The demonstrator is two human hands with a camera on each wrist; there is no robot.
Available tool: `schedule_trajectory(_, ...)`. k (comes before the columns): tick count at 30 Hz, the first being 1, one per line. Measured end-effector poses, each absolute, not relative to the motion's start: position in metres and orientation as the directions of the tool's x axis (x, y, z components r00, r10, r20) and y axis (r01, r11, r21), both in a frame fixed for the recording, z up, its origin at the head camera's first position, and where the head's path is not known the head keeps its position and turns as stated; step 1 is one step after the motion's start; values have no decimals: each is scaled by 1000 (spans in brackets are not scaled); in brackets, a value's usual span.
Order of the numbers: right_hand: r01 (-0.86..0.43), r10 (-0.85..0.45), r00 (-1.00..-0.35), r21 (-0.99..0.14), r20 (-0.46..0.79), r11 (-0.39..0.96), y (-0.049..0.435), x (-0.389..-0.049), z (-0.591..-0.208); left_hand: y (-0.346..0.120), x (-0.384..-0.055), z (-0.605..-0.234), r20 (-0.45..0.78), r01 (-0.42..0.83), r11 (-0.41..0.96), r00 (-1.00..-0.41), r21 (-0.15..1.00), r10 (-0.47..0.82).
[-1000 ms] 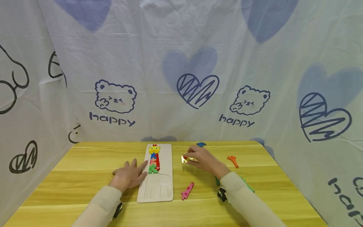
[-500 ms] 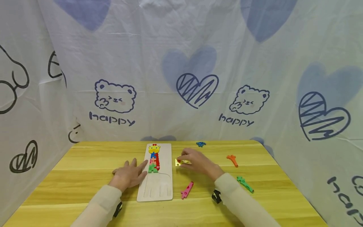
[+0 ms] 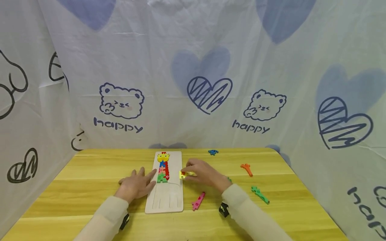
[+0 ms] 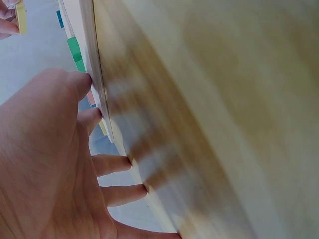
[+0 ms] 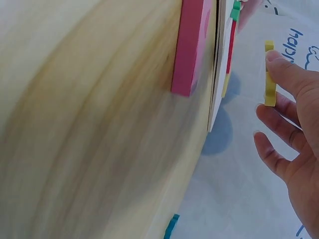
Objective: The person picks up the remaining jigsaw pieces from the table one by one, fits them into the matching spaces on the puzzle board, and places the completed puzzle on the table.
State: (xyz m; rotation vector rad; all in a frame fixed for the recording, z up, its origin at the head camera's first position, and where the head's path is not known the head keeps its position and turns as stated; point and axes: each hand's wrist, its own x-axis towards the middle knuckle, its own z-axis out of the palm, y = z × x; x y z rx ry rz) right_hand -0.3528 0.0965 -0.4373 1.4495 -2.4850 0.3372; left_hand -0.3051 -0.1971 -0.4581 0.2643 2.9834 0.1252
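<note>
A pale wooden puzzle board [image 3: 168, 199] lies at the table's middle with a partly filled giraffe shape. Set in it are a yellow giraffe head [image 3: 163, 158] and blue, pink, red and green pieces [image 3: 163, 178] below. My left hand [image 3: 136, 184] is spread flat beside the board; in the left wrist view its thumb and index finger touch the board's edge. My right hand [image 3: 202, 172] pinches a yellow puzzle piece [image 5: 270, 87] between thumb and fingers, raised above the table at the board's right edge.
A pink piece [image 3: 198, 201] lies right of the board near the front. Farther right are a green piece [image 3: 260, 194] and an orange piece [image 3: 247, 169]. At the back edge lies a blue piece [image 3: 213, 152]. A printed curtain [image 3: 169, 100] stands behind the table.
My right hand has carried the yellow puzzle piece leftward, up to the board's right edge. The green piece at the right has come into fuller view. My left hand stays at the board.
</note>
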Motion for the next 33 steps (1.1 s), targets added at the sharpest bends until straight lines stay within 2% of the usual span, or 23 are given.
schedule_trajectory(6,-849,-806,-527,-120,270,515,84,-349,-436,-198,-304,-458,-125,172,981,-975,91,183)
schedule_trajectory(18,-832,-804,-553,-91,218,547,70,-341,-437,-197,-302,-458,-126,164,982,-976,95,175)
schedule_trajectory(24,-835,-812,-548,-74,204,545,65,-340,-439,-196,-302,-457,-127,167,981,-976,98,178)
schedule_trajectory(33,-856,-836,-506,-9,212,516,53,-342,-442,-196,-304,-458,-139,152,984,-977,91,164)
